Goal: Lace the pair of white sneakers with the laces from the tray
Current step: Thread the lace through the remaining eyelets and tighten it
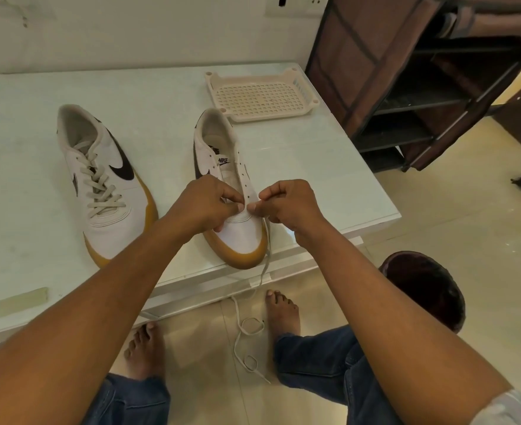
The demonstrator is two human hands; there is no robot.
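Two white sneakers with tan soles stand on a white table [329,167]. The left sneaker [106,185] is laced. The right sneaker [231,191] has bare eyelets and its toe points toward me. My left hand [204,204] and my right hand [287,204] meet over its lowest eyelets, fingers curled and fingertips pinched together there. What my left fingers pinch is hidden. A white lace [253,323] runs from under my right hand over the table edge and coils on the floor.
A cream perforated tray [262,96] sits at the table's far right with nothing in it. A dark shoe rack [421,87] stands to the right. A dark bin [428,289] is on the floor by my right knee. My bare feet rest below the table edge.
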